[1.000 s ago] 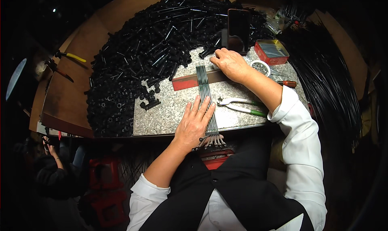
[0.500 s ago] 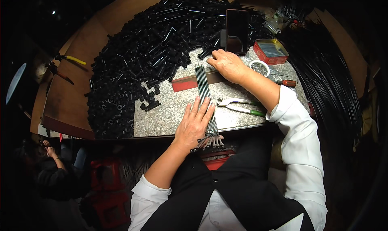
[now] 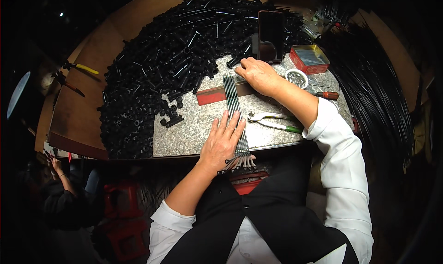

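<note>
A row of thin dark rods (image 3: 232,94), laid side by side, runs over a red-and-brown bar (image 3: 211,96) and past the table's near edge, where the rods fan out into dark, knobby ends. My left hand (image 3: 219,141) lies flat across them with its fingers stretched out. Beyond the bar's right part, my right hand (image 3: 260,77) is closed close to the rods' far tips. Its fingertips are pinched together, and anything between them is hidden. Pincers (image 3: 276,121) with a green-covered handle rest on the speckled slab (image 3: 184,137), right of the rods.
A big heap of black plastic parts (image 3: 170,56) covers the back and left. A phone (image 3: 271,35) stands behind my right hand, beside a red tin (image 3: 309,59), a white cup (image 3: 296,78) and a screwdriver (image 3: 328,95). Long black rods (image 3: 378,84) lie far right. Another person's hand (image 3: 56,165) shows lower left.
My right hand has shifted very slightly left; my left hand stays flat on the rods. At lower left, the other person's hands have moved up a little.
</note>
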Action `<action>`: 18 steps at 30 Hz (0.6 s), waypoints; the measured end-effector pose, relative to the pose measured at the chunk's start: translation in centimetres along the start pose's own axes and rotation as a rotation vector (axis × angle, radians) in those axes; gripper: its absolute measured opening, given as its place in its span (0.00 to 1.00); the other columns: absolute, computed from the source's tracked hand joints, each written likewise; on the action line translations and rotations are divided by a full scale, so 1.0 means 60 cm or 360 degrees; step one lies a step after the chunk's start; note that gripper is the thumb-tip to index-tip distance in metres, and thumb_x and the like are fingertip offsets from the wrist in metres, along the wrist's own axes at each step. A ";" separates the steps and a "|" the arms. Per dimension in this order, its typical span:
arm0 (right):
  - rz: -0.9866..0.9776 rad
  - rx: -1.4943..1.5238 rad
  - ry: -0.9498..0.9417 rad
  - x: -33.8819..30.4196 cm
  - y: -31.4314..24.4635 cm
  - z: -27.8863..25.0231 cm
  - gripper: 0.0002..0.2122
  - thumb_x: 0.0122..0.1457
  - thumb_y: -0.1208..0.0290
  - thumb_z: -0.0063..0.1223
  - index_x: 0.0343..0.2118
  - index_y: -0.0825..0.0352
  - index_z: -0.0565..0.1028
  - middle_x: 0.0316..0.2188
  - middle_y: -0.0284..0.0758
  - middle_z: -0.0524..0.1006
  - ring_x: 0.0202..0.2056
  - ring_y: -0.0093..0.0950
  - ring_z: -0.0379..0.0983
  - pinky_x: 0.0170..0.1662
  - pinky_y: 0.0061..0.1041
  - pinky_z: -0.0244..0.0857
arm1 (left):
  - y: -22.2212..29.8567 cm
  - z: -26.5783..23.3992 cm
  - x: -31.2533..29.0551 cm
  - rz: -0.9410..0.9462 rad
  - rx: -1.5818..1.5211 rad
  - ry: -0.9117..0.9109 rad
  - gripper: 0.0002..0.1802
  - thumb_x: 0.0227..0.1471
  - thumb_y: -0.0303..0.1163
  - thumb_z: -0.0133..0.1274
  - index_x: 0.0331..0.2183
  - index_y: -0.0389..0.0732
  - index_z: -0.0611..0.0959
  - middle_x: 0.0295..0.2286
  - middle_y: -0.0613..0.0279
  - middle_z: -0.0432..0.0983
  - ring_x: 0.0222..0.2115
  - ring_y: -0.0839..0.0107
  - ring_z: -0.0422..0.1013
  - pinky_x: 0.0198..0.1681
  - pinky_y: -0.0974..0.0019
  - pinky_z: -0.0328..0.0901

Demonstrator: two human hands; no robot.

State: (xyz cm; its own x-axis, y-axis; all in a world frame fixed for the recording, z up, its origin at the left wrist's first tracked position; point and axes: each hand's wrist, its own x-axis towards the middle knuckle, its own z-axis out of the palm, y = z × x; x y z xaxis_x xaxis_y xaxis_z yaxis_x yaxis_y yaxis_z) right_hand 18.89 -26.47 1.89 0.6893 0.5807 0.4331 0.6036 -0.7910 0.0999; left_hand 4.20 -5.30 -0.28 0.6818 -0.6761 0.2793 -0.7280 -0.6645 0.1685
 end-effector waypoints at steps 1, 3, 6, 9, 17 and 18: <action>0.0005 -0.0005 -0.0015 0.000 0.000 0.000 0.12 0.51 0.75 0.45 0.38 0.66 0.74 0.34 0.39 0.71 0.40 0.35 0.70 0.43 0.32 0.67 | 0.000 0.000 0.000 0.0002 0.0006 -0.0001 0.53 0.38 0.63 0.57 0.57 0.36 0.65 0.58 0.46 0.54 0.61 0.47 0.47 0.60 0.44 0.47; 0.0008 0.0009 -0.0018 0.003 -0.003 -0.002 0.12 0.51 0.75 0.45 0.39 0.66 0.74 0.35 0.39 0.71 0.40 0.35 0.70 0.43 0.32 0.67 | 0.000 -0.002 -0.001 0.0012 0.0031 0.0009 0.52 0.39 0.64 0.55 0.57 0.37 0.65 0.58 0.46 0.54 0.60 0.46 0.49 0.60 0.44 0.48; 0.0017 0.0032 -0.0029 0.003 -0.003 -0.002 0.12 0.51 0.75 0.45 0.40 0.66 0.74 0.35 0.39 0.71 0.40 0.35 0.70 0.44 0.32 0.67 | -0.002 0.002 0.000 0.0024 0.0052 0.0017 0.52 0.39 0.64 0.55 0.57 0.37 0.65 0.58 0.46 0.54 0.60 0.46 0.49 0.60 0.44 0.48; 0.0033 0.0073 -0.0036 0.002 -0.003 -0.001 0.12 0.52 0.76 0.45 0.40 0.67 0.74 0.36 0.39 0.71 0.41 0.36 0.70 0.45 0.32 0.67 | -0.003 0.007 0.002 0.0023 0.0079 0.0007 0.53 0.38 0.64 0.56 0.57 0.36 0.65 0.58 0.46 0.54 0.61 0.46 0.47 0.61 0.44 0.46; -0.0049 0.0742 0.0144 0.012 -0.007 -0.018 0.23 0.41 0.92 0.44 0.43 0.67 0.72 0.43 0.43 0.69 0.47 0.42 0.68 0.49 0.32 0.65 | -0.008 -0.004 -0.010 0.0000 0.0098 0.0014 0.39 0.42 0.26 0.52 0.58 0.38 0.62 0.59 0.47 0.53 0.60 0.45 0.49 0.60 0.44 0.48; -0.0008 0.0624 0.0188 0.003 0.004 -0.029 0.24 0.41 0.92 0.44 0.44 0.67 0.72 0.43 0.43 0.69 0.47 0.42 0.68 0.49 0.32 0.65 | -0.004 -0.007 -0.006 0.0006 0.0054 -0.0008 0.40 0.41 0.27 0.53 0.58 0.37 0.62 0.59 0.47 0.53 0.60 0.45 0.49 0.60 0.44 0.48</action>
State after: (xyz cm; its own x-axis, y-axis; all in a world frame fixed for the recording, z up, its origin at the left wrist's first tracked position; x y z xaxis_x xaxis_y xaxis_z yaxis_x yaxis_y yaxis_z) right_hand 18.49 -26.90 3.54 0.6488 0.5403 0.5359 0.7297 -0.6414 -0.2368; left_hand 4.14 -4.76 -0.02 0.6796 -0.6802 0.2749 -0.7277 -0.6724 0.1353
